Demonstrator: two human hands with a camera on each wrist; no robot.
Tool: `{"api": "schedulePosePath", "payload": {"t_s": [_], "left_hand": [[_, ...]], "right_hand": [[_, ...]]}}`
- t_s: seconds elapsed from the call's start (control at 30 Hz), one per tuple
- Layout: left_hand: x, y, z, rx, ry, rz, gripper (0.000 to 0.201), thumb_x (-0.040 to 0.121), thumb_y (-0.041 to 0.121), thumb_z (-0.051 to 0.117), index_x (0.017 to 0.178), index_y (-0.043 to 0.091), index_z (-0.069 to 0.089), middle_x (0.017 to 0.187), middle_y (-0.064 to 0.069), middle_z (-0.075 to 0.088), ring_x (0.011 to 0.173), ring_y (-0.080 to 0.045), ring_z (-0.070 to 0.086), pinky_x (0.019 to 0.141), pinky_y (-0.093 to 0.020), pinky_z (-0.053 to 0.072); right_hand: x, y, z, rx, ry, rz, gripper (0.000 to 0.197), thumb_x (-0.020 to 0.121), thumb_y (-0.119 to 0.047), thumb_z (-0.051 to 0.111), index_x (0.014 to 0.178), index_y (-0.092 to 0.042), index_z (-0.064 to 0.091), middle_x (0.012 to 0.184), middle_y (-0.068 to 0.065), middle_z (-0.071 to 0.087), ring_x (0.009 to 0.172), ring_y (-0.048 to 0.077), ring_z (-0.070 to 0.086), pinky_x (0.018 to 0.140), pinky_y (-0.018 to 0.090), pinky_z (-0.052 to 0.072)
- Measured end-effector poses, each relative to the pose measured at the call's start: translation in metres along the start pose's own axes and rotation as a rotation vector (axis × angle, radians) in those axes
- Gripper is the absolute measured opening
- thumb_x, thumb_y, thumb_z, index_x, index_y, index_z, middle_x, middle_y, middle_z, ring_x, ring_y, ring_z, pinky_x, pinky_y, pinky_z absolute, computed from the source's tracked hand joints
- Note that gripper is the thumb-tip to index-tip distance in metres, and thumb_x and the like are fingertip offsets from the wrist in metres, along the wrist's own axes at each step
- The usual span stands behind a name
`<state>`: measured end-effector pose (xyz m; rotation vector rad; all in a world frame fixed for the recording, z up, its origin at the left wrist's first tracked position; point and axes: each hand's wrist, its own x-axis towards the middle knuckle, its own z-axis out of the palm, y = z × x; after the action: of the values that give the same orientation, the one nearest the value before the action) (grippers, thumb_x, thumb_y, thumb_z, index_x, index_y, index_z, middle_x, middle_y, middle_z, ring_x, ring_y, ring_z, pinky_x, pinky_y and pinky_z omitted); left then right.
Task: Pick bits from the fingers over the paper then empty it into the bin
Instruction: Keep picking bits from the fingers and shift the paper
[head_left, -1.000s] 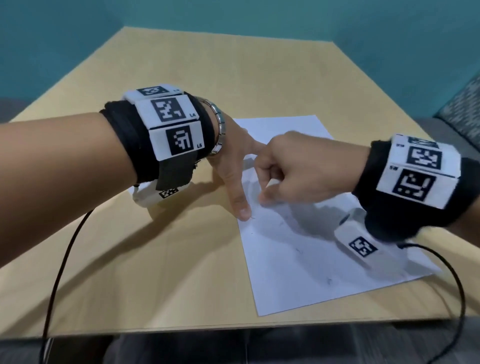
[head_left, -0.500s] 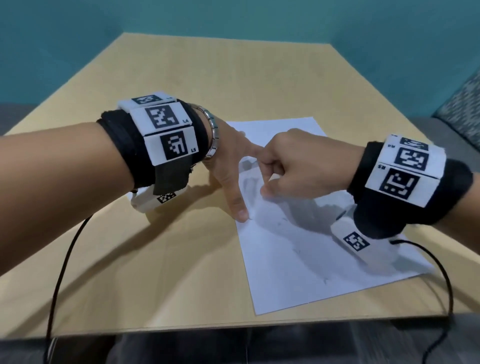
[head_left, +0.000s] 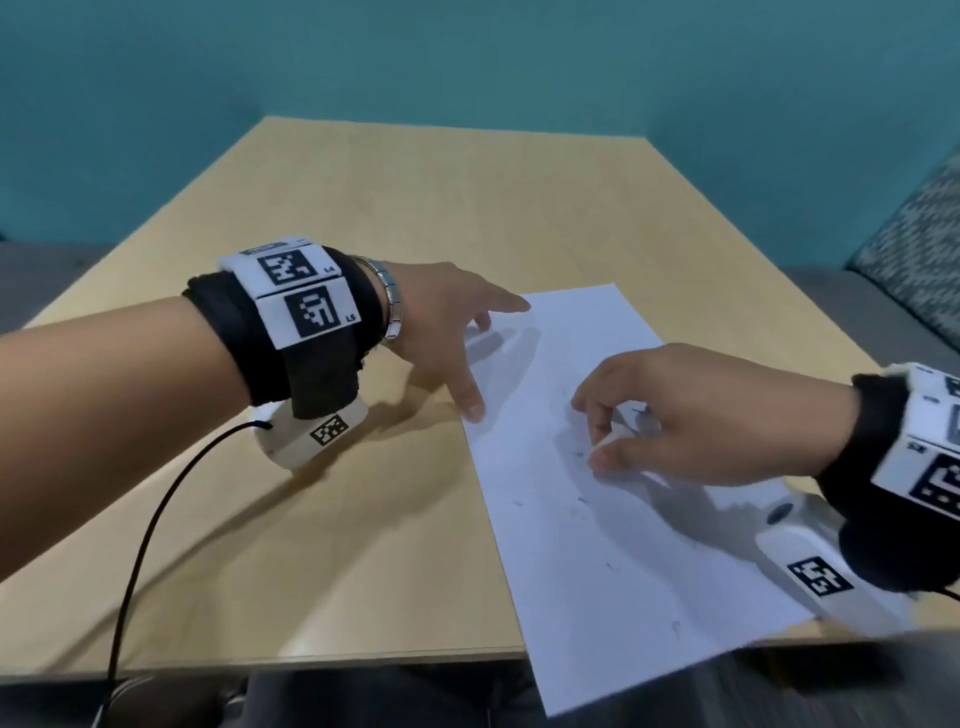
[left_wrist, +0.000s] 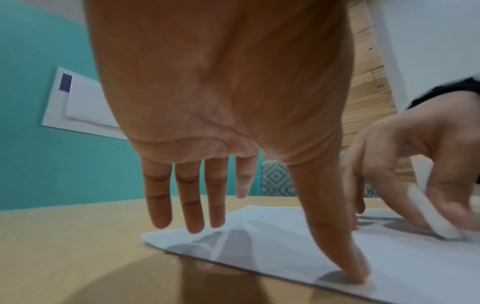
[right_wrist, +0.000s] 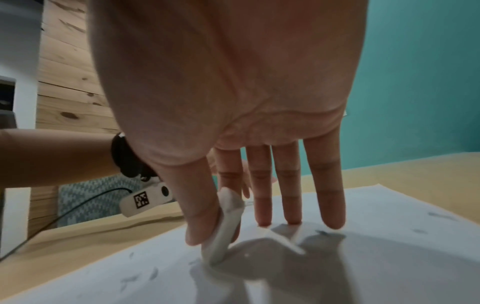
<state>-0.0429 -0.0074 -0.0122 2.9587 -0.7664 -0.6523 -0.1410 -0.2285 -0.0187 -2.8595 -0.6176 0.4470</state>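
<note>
A white paper (head_left: 597, 545) lies on the wooden table (head_left: 363, 519), its near corner hanging past the front edge. Small dark bits (head_left: 579, 501) are scattered on it. My left hand (head_left: 452, 332) is spread, its thumb (left_wrist: 337, 251) pressing the paper's left edge (left_wrist: 259, 246) while the fingers hover above the far corner. My right hand (head_left: 597, 431) pinches a thin white strip (head_left: 610, 439) between thumb and forefinger. The white strip (right_wrist: 226, 226) touches the paper (right_wrist: 376, 267) with its tip, near more dark bits (right_wrist: 153, 273). No bin is in view.
A black cable (head_left: 145, 545) runs from my left wrist over the table's front edge. A patterned seat (head_left: 914, 249) stands at the right. A teal wall (head_left: 467, 62) closes the back.
My hands have parted: the right fingers no longer pick at the left forefinger. The left hand spread onto the paper's edge, and the right hand dropped to the paper with the white strip.
</note>
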Motion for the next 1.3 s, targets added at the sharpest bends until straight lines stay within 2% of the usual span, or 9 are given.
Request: {"api": "schedulePosePath", "payload": {"t_s": [0.17,0.3,0.6,0.87,0.93,1.0,1.07,1.17,1.3], "left_hand": [[-0.002,-0.007,-0.004,0.006,0.005,-0.001,0.113,0.060,0.070,0.082,0.154,0.051,0.023,0.157,0.019,0.033,0.143,-0.014,0.036,0.115,-0.040,0.033],[0.005,-0.014,0.006,0.111,-0.163,0.010,0.127,0.060,0.086,0.069,0.157,0.049,-0.004,0.165,0.025,-0.009,0.153,-0.004,-0.011,0.125,-0.046,0.002],[0.017,-0.024,0.017,0.104,-0.200,0.031,0.142,0.048,0.097,0.059,0.155,0.045,-0.018,0.163,0.027,-0.019,0.152,-0.008,-0.017,0.121,-0.058,-0.007],[0.013,-0.015,0.010,0.096,-0.214,0.010,0.131,0.051,0.090,0.070,0.154,0.056,-0.003,0.163,0.031,-0.008,0.155,-0.009,-0.004,0.123,-0.053,0.007],[0.007,-0.007,0.006,0.118,-0.194,-0.006,0.123,0.057,0.083,0.073,0.156,0.048,0.008,0.164,0.023,0.011,0.151,-0.015,0.021,0.120,-0.045,0.022],[0.005,-0.003,0.003,0.064,-0.167,-0.044,0.093,0.065,0.072,0.077,0.143,0.044,0.034,0.142,0.021,0.045,0.117,-0.015,0.052,0.094,-0.030,0.040],[0.004,-0.003,0.001,0.044,-0.153,-0.039,0.090,0.066,0.070,0.078,0.141,0.047,0.034,0.131,0.027,0.043,0.111,-0.012,0.052,0.091,-0.027,0.038],[0.003,-0.004,0.004,0.092,-0.169,-0.012,0.124,0.059,0.080,0.074,0.156,0.051,0.003,0.161,0.027,0.011,0.148,-0.012,0.025,0.117,-0.040,0.024],[0.002,-0.004,0.005,0.045,-0.160,-0.045,0.101,0.061,0.073,0.079,0.146,0.042,0.034,0.136,0.015,0.049,0.113,-0.016,0.048,0.093,-0.031,0.035]], "right_hand": [[-0.002,-0.007,-0.014,0.069,0.123,-0.017,0.013,0.083,-0.048,0.072,0.086,-0.035,0.073,0.087,-0.019,0.064,0.082,0.002,0.057,0.071,0.014,0.043],[0.039,-0.004,-0.026,0.087,0.248,0.021,0.012,0.085,-0.034,0.079,0.087,-0.022,0.075,0.078,-0.010,0.069,0.064,0.004,0.055,0.060,0.019,0.040],[0.107,-0.019,-0.029,-0.015,0.152,0.138,0.012,0.080,-0.024,0.077,0.079,-0.013,0.077,0.078,0.002,0.073,0.080,0.021,0.066,0.070,0.034,0.055],[0.116,-0.027,-0.030,0.110,0.051,0.161,0.012,0.071,-0.014,0.076,0.068,-0.004,0.070,0.060,0.009,0.063,0.057,0.021,0.056,0.056,0.032,0.048],[0.118,-0.027,-0.029,0.145,0.056,0.167,0.012,0.071,-0.013,0.076,0.070,-0.002,0.071,0.056,0.006,0.062,0.052,0.018,0.054,0.056,0.029,0.047],[0.115,-0.035,-0.024,0.167,-0.009,0.099,0.012,0.073,-0.013,0.077,0.072,-0.002,0.072,0.052,0.002,0.061,0.048,0.016,0.054,0.052,0.024,0.047],[0.114,-0.035,-0.024,0.148,-0.009,0.070,0.012,0.074,-0.014,0.078,0.071,-0.004,0.073,0.051,0.000,0.062,0.047,0.014,0.056,0.050,0.021,0.048],[0.118,-0.021,-0.031,0.120,0.140,0.148,0.012,0.072,-0.017,0.079,0.070,-0.006,0.074,0.053,0.001,0.062,0.051,0.015,0.057,0.056,0.030,0.050],[0.111,-0.039,-0.019,0.172,0.003,0.028,0.011,0.075,-0.015,0.078,0.071,-0.005,0.074,0.055,0.001,0.064,0.050,0.013,0.058,0.051,0.026,0.051]]}}
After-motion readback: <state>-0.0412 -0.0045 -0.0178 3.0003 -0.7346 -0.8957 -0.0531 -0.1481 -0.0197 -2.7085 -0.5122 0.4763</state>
